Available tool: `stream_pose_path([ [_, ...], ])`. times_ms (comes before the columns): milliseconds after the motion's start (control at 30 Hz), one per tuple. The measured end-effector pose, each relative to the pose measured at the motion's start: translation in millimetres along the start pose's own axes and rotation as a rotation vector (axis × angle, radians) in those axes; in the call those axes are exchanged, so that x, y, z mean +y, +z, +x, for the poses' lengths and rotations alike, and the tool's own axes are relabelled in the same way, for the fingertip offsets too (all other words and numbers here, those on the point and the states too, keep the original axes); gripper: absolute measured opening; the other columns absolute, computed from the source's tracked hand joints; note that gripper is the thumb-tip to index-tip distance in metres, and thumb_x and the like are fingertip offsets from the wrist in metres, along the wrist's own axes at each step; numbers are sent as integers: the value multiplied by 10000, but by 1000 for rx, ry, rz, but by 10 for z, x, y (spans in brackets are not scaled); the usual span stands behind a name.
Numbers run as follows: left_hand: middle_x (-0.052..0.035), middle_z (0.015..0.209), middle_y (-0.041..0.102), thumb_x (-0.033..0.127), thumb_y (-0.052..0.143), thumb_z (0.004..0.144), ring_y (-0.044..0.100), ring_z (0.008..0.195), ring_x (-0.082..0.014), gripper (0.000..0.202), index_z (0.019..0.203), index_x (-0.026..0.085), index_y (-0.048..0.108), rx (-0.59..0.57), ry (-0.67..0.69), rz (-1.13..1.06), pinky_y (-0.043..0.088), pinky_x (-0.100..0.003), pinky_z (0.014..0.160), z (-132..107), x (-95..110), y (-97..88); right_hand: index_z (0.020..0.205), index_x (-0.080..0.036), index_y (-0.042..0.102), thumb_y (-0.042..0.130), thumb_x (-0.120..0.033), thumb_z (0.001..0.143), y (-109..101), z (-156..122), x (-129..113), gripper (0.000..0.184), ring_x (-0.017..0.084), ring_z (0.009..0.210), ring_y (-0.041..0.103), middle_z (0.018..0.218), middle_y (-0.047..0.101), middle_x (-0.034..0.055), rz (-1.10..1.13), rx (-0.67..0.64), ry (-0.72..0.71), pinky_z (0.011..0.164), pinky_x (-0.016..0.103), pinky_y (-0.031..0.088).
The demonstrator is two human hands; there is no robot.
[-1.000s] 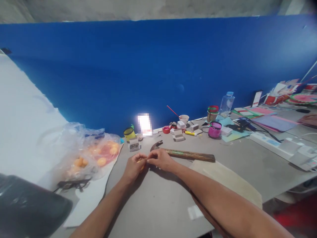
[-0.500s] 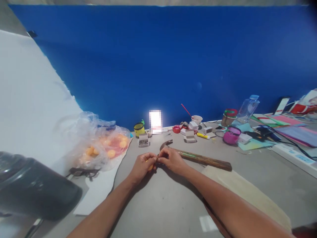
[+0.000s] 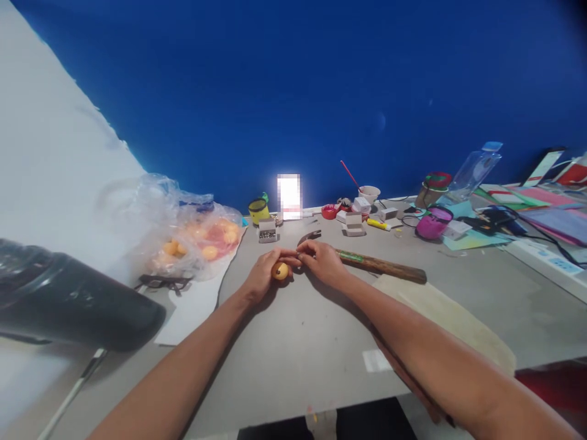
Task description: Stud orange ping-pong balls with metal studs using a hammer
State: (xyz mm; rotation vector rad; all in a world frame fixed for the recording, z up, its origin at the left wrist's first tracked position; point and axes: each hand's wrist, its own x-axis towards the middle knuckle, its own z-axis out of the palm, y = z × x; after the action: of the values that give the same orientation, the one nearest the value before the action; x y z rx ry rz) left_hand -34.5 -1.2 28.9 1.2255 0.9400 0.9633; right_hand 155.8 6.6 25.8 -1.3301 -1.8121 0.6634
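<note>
My left hand (image 3: 270,271) is closed round a small orange ball (image 3: 280,271), which has a dark spot on its side. My right hand (image 3: 321,261) pinches with thumb and forefinger right beside the left fingertips; whatever it holds is too small to make out. Just behind the right hand lies a claw hammer (image 3: 383,267), its wooden handle stretching to the right and part of its head hidden by the fingers. A small open box (image 3: 267,232) of shiny little pieces stands beyond my left hand.
A plastic bag (image 3: 202,235) of orange balls lies at left, near a dark cylinder (image 3: 77,299) and glasses (image 3: 165,282). Along the blue wall stand a yellow cup (image 3: 258,211), a white cup (image 3: 369,194) and a magenta roll (image 3: 433,223). A power strip (image 3: 548,263) is at right.
The view has tipped downward, bringing the table's near edge into sight. The ball shows more clearly in my left hand, whose fingers have straightened somewhat. My right hand still pinches.
</note>
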Motion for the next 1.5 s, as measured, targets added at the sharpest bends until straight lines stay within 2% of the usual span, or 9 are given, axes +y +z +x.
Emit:
stream_pose_path([
  [133, -140, 1019, 760, 457, 727, 790, 678, 770, -190, 452, 1106, 135, 711, -71, -47, -105, 500, -276, 619, 4, 40, -2, 897, -191, 746, 606, -190, 862, -36, 52, 50, 145, 176, 837, 672, 875, 760, 31, 130, 30, 10, 821, 315, 513],
  [200, -97, 1031, 748, 298, 783, 695, 681, 797, -168, 426, 1093, 170, 702, -84, -74, -103, 531, -280, 696, 3, 40, 5, 882, -192, 741, 615, -226, 846, -49, 71, 70, 135, 158, 752, 649, 832, 740, 22, 266, 14, 65, 722, 289, 527],
  [267, -66, 1000, 738, 237, 807, 677, 681, 788, -148, 436, 1092, 189, 685, -65, -84, -86, 546, -286, 741, -3, 26, 17, 872, -191, 735, 654, -276, 817, -52, 78, 80, 130, 134, 657, 611, 795, 721, 14, 417, -20, 135, 597, 250, 508],
  [467, -51, 940, 714, 359, 861, 761, 677, 777, -148, 456, 1151, 196, 690, -84, -11, -32, 563, -298, 747, -57, 6, 55, 832, -185, 720, 809, -318, 694, -22, 63, 70, 211, 106, 625, 595, 788, 732, 25, 773, -105, 275, 489, 185, 468],
  [767, -33, 858, 706, 359, 819, 755, 573, 669, -98, 336, 1028, 172, 762, 23, -3, -18, 482, -241, 654, -31, 51, 71, 842, -169, 716, 926, -341, 612, -66, 67, 88, 355, 85, 620, 591, 813, 733, 25, 955, -145, 383, 490, 166, 476],
  [933, -30, 922, 722, 322, 849, 719, 649, 751, -133, 458, 1145, 212, 720, 92, 13, -44, 540, -277, 712, -30, 32, 67, 844, -165, 709, 958, -373, 597, -44, 56, 94, 408, 80, 614, 592, 815, 736, 27, 1001, -205, 404, 481, 158, 462],
  [1100, -36, 1022, 723, 307, 898, 695, 686, 795, -150, 622, 1269, 244, 666, 72, -10, -70, 588, -316, 747, -71, 8, 84, 836, -152, 728, 969, -361, 577, -19, 47, 86, 411, 77, 591, 584, 742, 704, 9, 1007, -232, 419, 479, 160, 462],
  [1267, -31, 884, 717, 304, 925, 664, 648, 691, -137, 578, 1180, 183, 695, 64, 4, -48, 594, -326, 692, -59, -23, 74, 805, -150, 723, 984, -366, 561, -23, 45, 78, 418, 74, 592, 574, 749, 709, 14, 1023, -239, 415, 484, 168, 461],
  [1500, -44, 890, 734, 309, 926, 666, 667, 703, -151, 567, 1177, 175, 719, 64, 18, -28, 589, -326, 689, -40, -36, 58, 830, -157, 724, 978, -353, 576, -25, 41, 84, 409, 75, 572, 572, 738, 711, 10, 1000, -259, 426, 482, 179, 455],
])
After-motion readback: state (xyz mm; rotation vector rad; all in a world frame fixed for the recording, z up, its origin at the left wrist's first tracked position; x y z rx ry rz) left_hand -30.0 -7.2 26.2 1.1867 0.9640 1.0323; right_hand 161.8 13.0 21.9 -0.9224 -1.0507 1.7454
